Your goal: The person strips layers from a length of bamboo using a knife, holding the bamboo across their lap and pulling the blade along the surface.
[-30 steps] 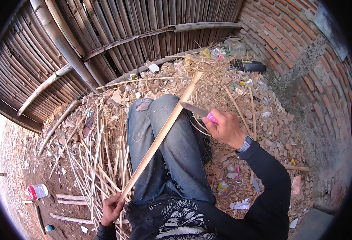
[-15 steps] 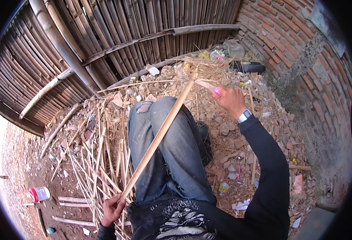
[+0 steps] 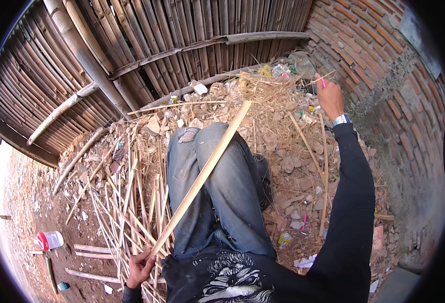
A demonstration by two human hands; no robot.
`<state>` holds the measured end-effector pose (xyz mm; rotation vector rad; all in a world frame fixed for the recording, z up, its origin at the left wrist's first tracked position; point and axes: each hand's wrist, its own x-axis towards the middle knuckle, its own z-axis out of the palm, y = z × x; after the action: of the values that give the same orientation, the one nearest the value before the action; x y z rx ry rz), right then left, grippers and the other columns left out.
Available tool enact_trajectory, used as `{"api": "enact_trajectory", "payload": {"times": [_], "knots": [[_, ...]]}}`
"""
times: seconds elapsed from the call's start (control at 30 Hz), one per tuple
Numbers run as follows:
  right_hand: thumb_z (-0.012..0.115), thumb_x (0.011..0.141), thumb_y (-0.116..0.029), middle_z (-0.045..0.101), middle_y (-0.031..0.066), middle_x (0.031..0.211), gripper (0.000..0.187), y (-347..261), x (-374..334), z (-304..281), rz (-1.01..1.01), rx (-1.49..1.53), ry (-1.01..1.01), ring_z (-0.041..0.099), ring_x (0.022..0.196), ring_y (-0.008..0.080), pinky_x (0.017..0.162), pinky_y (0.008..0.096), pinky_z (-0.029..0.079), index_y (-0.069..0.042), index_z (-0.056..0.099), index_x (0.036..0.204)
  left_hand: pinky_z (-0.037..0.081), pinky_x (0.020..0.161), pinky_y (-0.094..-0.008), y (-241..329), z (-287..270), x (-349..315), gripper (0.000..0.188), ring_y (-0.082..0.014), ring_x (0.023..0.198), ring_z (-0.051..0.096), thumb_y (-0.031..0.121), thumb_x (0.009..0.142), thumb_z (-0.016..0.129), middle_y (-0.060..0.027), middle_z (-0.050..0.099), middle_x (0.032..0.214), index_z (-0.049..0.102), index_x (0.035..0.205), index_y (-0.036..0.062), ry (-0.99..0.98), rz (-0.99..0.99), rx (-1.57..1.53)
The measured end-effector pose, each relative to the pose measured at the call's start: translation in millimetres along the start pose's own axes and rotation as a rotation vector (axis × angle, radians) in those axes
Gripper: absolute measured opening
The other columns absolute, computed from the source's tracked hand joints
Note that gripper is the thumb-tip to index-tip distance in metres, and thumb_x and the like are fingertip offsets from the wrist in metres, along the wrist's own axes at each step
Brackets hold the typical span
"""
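A long, flat bamboo strip (image 3: 200, 181) slants across my jeans, from beside my left hip to just beyond my knees. Its lower end is pinched between the thumb and fingers of my left hand (image 3: 140, 267). Away to the upper right, near the brick wall, my right hand (image 3: 330, 98) is closed round a knife (image 3: 323, 82) with a pink part at its grip. The blade is seen nearly edge-on and is hard to make out. It is well apart from the bamboo strip, whose far end rests free above the straw.
Many split bamboo sticks (image 3: 126, 212) lie piled to my left. A bamboo wall (image 3: 182, 30) stands ahead and a brick wall (image 3: 356, 55) at the right. Rubble and straw (image 3: 270, 91) cover the ground. A white tub with a red lid (image 3: 50, 240) lies far left.
My right hand has swung up and right, taking the knife off the strip's far end. My left hand keeps its hold. A thin strip now shows on the rubble below my right hand.
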<state>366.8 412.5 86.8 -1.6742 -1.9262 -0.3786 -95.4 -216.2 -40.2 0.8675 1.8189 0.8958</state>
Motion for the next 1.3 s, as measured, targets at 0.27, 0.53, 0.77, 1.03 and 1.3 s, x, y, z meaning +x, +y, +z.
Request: {"api": "enact_trajectory", "payload": {"times": [0.27, 0.53, 0.77, 1.03, 1.3], "knots": [[0.047, 0.104, -0.054, 0.062, 0.0277, 0.066, 0.068, -63, -51, -46, -0.076, 0.267, -0.350, 0.062, 0.065, 0.0477, 0.068, 0.0533, 0.049, 0.004, 0.068, 0.076, 0.046, 0.061, -0.0212, -8, -4, 1, 0.031, -0.0036, 0.072, 0.056, 0.011, 0.098, 0.069, 0.0000, 0.067, 0.081, 0.069, 0.119, -0.0117, 0.023, -0.007, -0.091], [0.052, 0.103, -0.052, 0.069, 0.0287, 0.084, 0.067, -1, -106, 33, -0.204, -0.039, -1.003, 0.067, 0.087, 0.0457, 0.081, 0.0515, 0.052, 0.010, 0.069, 0.085, 0.042, 0.059, -0.0207, -2, 0, 3, 0.035, -0.0034, 0.068, 0.054, 0.015, 0.098, 0.068, 0.0019, 0.065, 0.078, 0.067, 0.122, -0.0108, 0.018, 0.054, -0.112], [0.058, 0.099, -0.045, 0.070, 0.0297, 0.087, 0.055, 80, -101, 50, 0.111, -0.089, -0.534, 0.070, 0.086, 0.0439, 0.078, 0.0503, 0.052, 0.007, 0.072, 0.090, 0.055, 0.073, -0.0361, 28, -15, 17, 0.047, -0.0270, 0.078, 0.073, 0.035, 0.086, 0.074, -0.0159, 0.073, 0.084, 0.073, 0.110, -0.0059, -0.025, 0.203, 0.368], [0.055, 0.100, -0.052, 0.070, 0.0272, 0.088, 0.059, -17, -103, 0, 0.137, 0.291, -0.696, 0.067, 0.083, 0.0445, 0.076, 0.0499, 0.050, 0.005, 0.068, 0.098, 0.055, 0.083, -0.0393, 114, 69, 101, 0.052, -0.0313, 0.096, 0.070, 0.031, 0.086, 0.076, -0.0167, 0.069, 0.106, 0.065, 0.126, -0.0006, 0.033, 0.516, 0.282], [0.051, 0.108, -0.042, 0.044, 0.0089, 0.061, 0.049, -116, -147, -71, -0.013, 0.891, -0.420, 0.042, 0.058, 0.0211, 0.058, 0.0384, 0.037, 0.001, 0.055, 0.086, 0.046, 0.062, -0.0415, 139, 113, 130, 0.018, -0.0335, 0.067, 0.057, 0.017, 0.095, 0.070, -0.0140, 0.054, 0.077, 0.061, 0.096, 0.0015, 0.318, 0.631, 0.448]]}}
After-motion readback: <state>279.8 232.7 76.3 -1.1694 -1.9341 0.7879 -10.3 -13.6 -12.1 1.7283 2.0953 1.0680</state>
